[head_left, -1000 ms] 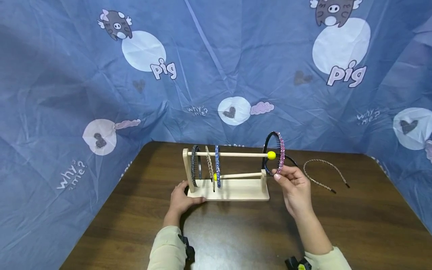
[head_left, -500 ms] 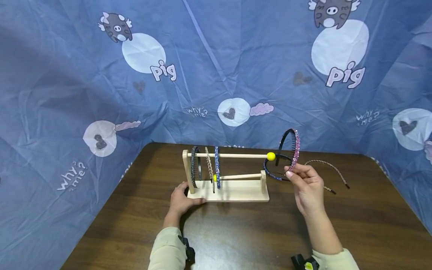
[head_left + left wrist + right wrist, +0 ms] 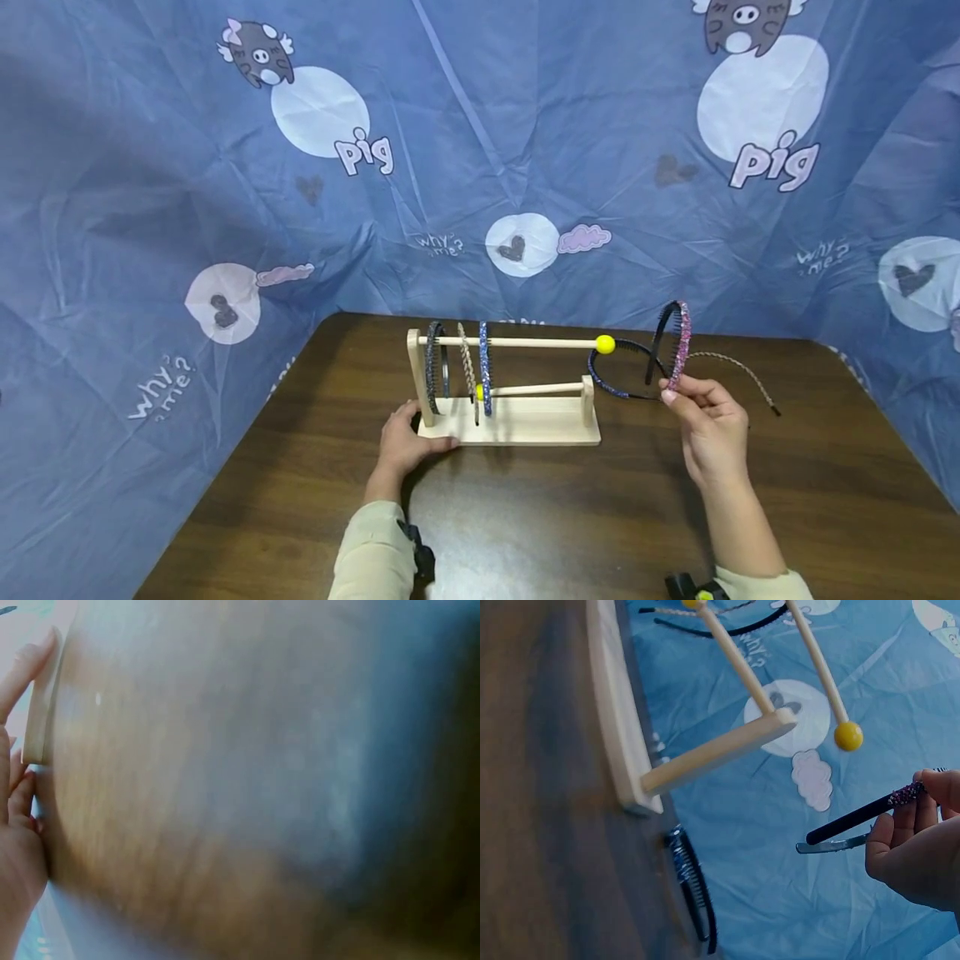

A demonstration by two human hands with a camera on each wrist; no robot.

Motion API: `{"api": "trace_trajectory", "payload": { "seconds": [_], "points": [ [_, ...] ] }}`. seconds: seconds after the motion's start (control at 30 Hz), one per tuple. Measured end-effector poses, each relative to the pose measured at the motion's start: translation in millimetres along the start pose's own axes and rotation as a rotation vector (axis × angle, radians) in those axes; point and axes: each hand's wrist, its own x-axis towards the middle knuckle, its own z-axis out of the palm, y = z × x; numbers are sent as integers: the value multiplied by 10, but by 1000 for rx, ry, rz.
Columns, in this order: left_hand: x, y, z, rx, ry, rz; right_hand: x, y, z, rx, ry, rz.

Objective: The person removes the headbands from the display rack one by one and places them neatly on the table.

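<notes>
In the head view, my right hand [image 3: 712, 433] pinches a pink glittery headband [image 3: 684, 342] with a black comb-toothed inside, held up right of the wooden headband stand [image 3: 547, 427]. The right wrist view shows its dark end [image 3: 847, 823] pointing out from my fingertips. My left hand [image 3: 405, 446] grips the left end of the stand's base, thumb along the front edge and fingers round the back. On the upper rod hang a dark grey glittery headband [image 3: 431, 367], a beige braided headband [image 3: 467, 362] and a blue sparkly headband [image 3: 485, 367].
A dark blue toothed headband [image 3: 606, 386] lies on the brown table [image 3: 525, 517] behind the stand's right end. Another braided headband [image 3: 742, 368] lies further right, partly behind my right hand. The rods end in yellow balls [image 3: 605, 344]. A blue printed cloth [image 3: 420, 167] hangs behind.
My right hand has moved right with the pink headband, from around the upper rod's yellow tip to well clear of it. The left hand and stand have stayed put.
</notes>
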Motion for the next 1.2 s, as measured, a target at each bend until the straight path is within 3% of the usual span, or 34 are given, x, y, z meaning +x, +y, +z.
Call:
{"api": "trace_trajectory", "payload": {
  "seconds": [0.2,0.43,0.6,0.8,0.97,1.2],
  "points": [
    [2,17,-26,-3,-2,-2,-16,54,-154,-114,6,2],
    [30,6,6,-4,12,18,26,116,-505,-375,-116,-24],
    [18,-4,7,-4,17,15,-31,36,-473,-627,-95,37],
    [27,-17,5,5,12,22,-19,3,-527,-839,-183,90],
    [35,-30,-8,2,13,25,-32,-16,-566,-943,-228,157],
    [12,-7,-3,1,14,19,-28,-32,-617,-1053,-186,222]
  ]
}}
